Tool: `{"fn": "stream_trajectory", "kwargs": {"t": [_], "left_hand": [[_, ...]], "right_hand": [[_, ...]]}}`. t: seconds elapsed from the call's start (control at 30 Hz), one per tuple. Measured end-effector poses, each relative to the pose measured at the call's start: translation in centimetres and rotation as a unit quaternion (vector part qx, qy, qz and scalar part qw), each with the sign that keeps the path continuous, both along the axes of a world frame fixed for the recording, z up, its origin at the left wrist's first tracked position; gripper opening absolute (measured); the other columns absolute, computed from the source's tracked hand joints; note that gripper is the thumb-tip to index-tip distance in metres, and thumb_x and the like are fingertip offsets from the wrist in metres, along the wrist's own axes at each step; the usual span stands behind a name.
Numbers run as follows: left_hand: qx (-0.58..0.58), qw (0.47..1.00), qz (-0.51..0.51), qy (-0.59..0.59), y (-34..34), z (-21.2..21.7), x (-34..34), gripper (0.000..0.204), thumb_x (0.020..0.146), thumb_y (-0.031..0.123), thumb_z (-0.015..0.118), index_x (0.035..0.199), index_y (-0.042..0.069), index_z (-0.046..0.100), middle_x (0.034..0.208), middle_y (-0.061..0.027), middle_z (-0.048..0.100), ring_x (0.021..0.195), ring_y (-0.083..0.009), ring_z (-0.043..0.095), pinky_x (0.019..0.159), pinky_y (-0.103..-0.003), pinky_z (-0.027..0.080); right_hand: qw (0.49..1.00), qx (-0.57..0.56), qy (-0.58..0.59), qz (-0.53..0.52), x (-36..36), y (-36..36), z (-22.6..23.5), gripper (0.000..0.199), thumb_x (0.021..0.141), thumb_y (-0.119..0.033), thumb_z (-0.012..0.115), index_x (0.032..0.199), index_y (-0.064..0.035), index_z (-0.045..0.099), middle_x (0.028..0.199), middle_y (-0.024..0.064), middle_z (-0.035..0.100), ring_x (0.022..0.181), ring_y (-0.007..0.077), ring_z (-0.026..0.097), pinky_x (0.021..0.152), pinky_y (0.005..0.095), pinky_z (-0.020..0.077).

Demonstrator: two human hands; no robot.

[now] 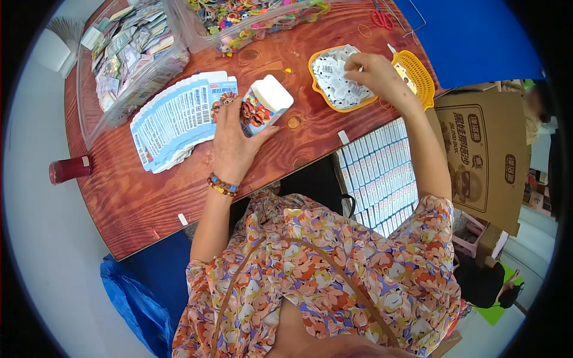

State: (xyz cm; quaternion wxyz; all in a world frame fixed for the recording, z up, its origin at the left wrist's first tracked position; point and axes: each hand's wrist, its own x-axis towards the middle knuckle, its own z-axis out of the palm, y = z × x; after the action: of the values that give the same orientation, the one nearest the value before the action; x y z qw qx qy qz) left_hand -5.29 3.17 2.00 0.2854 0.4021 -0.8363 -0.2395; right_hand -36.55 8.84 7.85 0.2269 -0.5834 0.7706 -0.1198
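Observation:
My left hand [234, 138] grips a small printed box [258, 107] whose white top flap stands open. Beside it, and partly under my fingers, spreads a fanned stack of flat blue-and-white cartons [179, 116]. To the right, my right hand [382, 77] hovers at a yellow basket [342, 110] full of small white packets with dark dots [335, 77]. Its thumb and fingers are pinched together over the packets; what they hold, if anything, is hidden.
Clear bins hold shiny cards [128, 56] and colourful trinkets [256, 27]. A second yellow basket [425, 74], red scissors [382, 19] and a dark red jar [70, 170] are on the table. Right of my lap are rows of packed boxes [382, 173] and a large cardboard carton [483, 155].

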Motion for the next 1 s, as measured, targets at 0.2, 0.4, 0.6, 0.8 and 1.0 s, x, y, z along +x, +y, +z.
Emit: {"fn": "stream_trajectory", "kwargs": {"t": [0.2, 0.4, 0.6, 0.8, 1.0], "left_hand": [[0.04, 0.998, -0.044, 0.014, 1.5, -0.1, -1.7, 0.077, 0.066, 0.032, 0.089, 0.124, -0.002, 0.051, 0.108, -0.0184, 0.053, 0.1, -0.0361, 0.057, 0.084, -0.043, 0.049], [0.046, 0.998, -0.032, -0.007, 1.5, 0.0, -1.7, 0.077, 0.066, 0.032, 0.088, 0.125, -0.001, 0.05, 0.107, -0.0182, 0.054, 0.099, -0.0362, 0.057, 0.083, -0.044, 0.049], [0.033, 0.998, -0.048, -0.004, 1.5, 0.0, -2.2, 0.078, 0.067, 0.032, 0.088, 0.125, -0.001, 0.05, 0.106, -0.0184, 0.054, 0.097, -0.0357, 0.057, 0.082, -0.043, 0.05], [0.029, 0.997, -0.065, 0.001, 1.4, 0.2, -3.2, 0.078, 0.066, 0.032, 0.088, 0.126, -0.002, 0.05, 0.104, -0.0179, 0.054, 0.096, -0.0353, 0.058, 0.082, -0.043, 0.05], [0.043, 0.996, -0.072, 0.006, 1.4, 0.0, -3.5, 0.079, 0.066, 0.033, 0.088, 0.126, -0.002, 0.05, 0.104, -0.018, 0.054, 0.096, -0.0351, 0.058, 0.082, -0.043, 0.05]], "right_hand": [[0.98, -0.107, 0.169, 0.018, -0.9, 0.7, -3.7, 0.03, 0.086, -0.023, 0.066, 0.111, -0.0061, 0.067, 0.102, 0.0134, 0.068, 0.097, 0.0322, 0.065, 0.084, 0.0416, 0.0504], [0.98, -0.105, 0.167, 0.022, -2.3, 0.3, -5.2, 0.022, 0.088, -0.018, 0.062, 0.102, -0.0043, 0.071, 0.097, 0.0141, 0.069, 0.088, 0.0342, 0.066, 0.082, 0.0413, 0.0517], [0.975, -0.141, -0.15, -0.089, -3.3, 1.3, -3.8, 0.02, 0.092, -0.018, 0.06, 0.096, 0.0008, 0.068, 0.082, 0.0078, 0.068, 0.069, 0.0131, 0.062, 0.064, 0.0276, 0.0477], [0.976, -0.077, -0.154, -0.135, -3.6, 1.6, -3.0, 0.022, 0.092, -0.02, 0.062, 0.095, 0.0008, 0.067, 0.083, 0.0086, 0.068, 0.068, 0.0149, 0.063, 0.062, 0.029, 0.0482], [0.976, -0.113, 0.188, 0.018, -2.9, 1.0, -5.4, 0.02, 0.088, -0.02, 0.06, 0.096, -0.003, 0.068, 0.093, 0.0192, 0.067, 0.078, 0.04, 0.064, 0.071, 0.0458, 0.0506]]}}
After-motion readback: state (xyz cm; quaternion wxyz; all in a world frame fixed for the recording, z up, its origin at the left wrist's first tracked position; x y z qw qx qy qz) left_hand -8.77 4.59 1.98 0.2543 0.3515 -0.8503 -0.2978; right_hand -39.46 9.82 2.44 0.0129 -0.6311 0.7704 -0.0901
